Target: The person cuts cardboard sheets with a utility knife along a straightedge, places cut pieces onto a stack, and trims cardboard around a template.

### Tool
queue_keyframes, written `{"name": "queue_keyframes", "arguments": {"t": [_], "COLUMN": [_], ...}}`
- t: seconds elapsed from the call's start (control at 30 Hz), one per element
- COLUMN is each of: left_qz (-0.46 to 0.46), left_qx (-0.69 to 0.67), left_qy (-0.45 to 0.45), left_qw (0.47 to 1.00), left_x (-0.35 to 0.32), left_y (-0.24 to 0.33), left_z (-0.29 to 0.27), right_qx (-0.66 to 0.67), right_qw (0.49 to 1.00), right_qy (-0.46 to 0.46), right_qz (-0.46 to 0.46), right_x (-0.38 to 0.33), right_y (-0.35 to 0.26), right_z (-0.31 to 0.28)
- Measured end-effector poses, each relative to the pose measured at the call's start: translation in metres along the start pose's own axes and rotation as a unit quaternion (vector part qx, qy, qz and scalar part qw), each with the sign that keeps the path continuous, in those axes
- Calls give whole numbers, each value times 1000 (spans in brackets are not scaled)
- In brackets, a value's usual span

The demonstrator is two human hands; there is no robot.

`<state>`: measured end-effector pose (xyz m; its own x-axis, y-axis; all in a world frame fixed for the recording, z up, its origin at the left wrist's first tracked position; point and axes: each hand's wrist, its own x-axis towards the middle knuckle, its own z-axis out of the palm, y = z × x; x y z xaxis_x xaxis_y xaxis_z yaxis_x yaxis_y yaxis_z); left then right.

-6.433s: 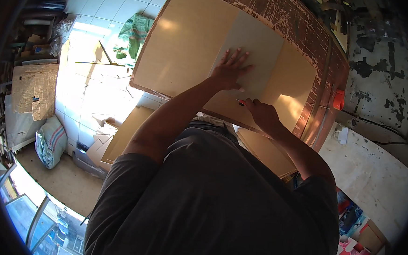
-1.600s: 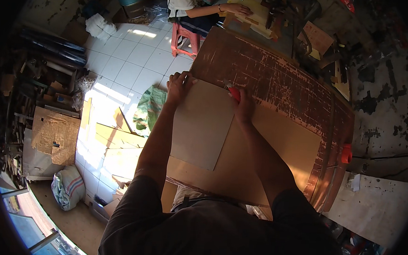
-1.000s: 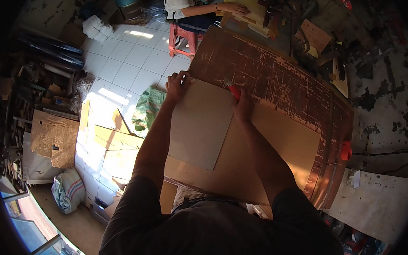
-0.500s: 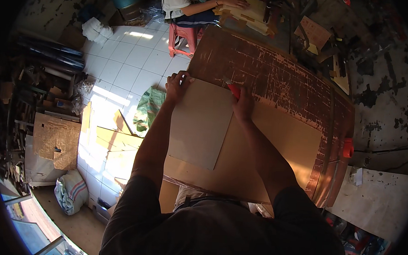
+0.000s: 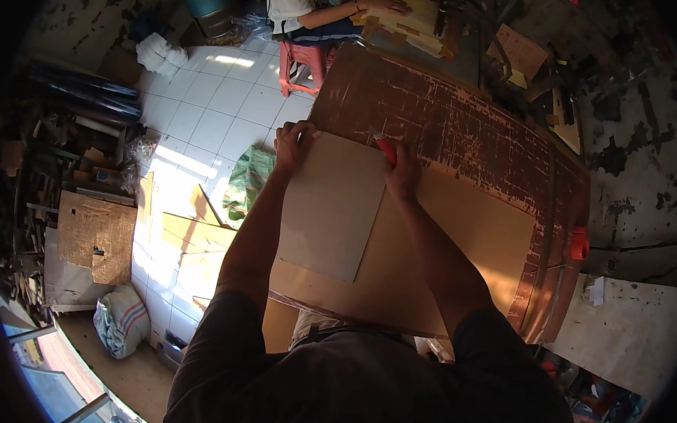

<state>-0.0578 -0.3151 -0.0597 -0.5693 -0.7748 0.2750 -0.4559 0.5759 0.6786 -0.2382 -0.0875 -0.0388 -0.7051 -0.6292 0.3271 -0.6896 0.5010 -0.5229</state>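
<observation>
A grey rectangular board (image 5: pixel 329 207) lies on top of a larger brown cardboard sheet (image 5: pixel 461 238), near the left side of the scratched red-brown table (image 5: pixel 438 109). My left hand (image 5: pixel 293 148) grips the board's far left corner, thumb on the top face and fingers curled at the edge. In my closed right hand (image 5: pixel 404 175) is a red utility knife (image 5: pixel 388 149), its tip pointing away and to the left. That hand rests beside the board's far right corner, over the cardboard sheet. The fingers' undersides are hidden.
Beyond the table a person (image 5: pixel 293 7) sits on a red plastic stool (image 5: pixel 301 63), one hand on a yellowish stack (image 5: pixel 412 18). A green sack (image 5: pixel 249 179) and cardboard pieces (image 5: pixel 190 233) lie on the tiled floor at left. A red tape roll (image 5: pixel 579 243) hangs at the table's right edge.
The view has shifted very slightly. Both hands, the knife and the grey board keep nearly the same places.
</observation>
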Motion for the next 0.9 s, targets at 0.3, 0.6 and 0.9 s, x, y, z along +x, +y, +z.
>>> {"name": "queue_keyframes", "arguments": {"t": [0.3, 0.6, 0.9], "left_qz": [-7, -8, -43], "left_qx": [-11, 13, 53], "left_qy": [-5, 1, -45], "left_qw": [1000, 1000, 997], "left_x": [1, 1, -1], "left_y": [0, 12, 12], "left_z": [-1, -4, -11], "right_qx": [-22, -36, -40], "right_qw": [1000, 998, 999], "right_qy": [20, 41, 17], "right_qz": [9, -34, -25], "right_x": [2, 3, 2], "right_y": [-5, 2, -11], "right_z": [0, 0, -5]}}
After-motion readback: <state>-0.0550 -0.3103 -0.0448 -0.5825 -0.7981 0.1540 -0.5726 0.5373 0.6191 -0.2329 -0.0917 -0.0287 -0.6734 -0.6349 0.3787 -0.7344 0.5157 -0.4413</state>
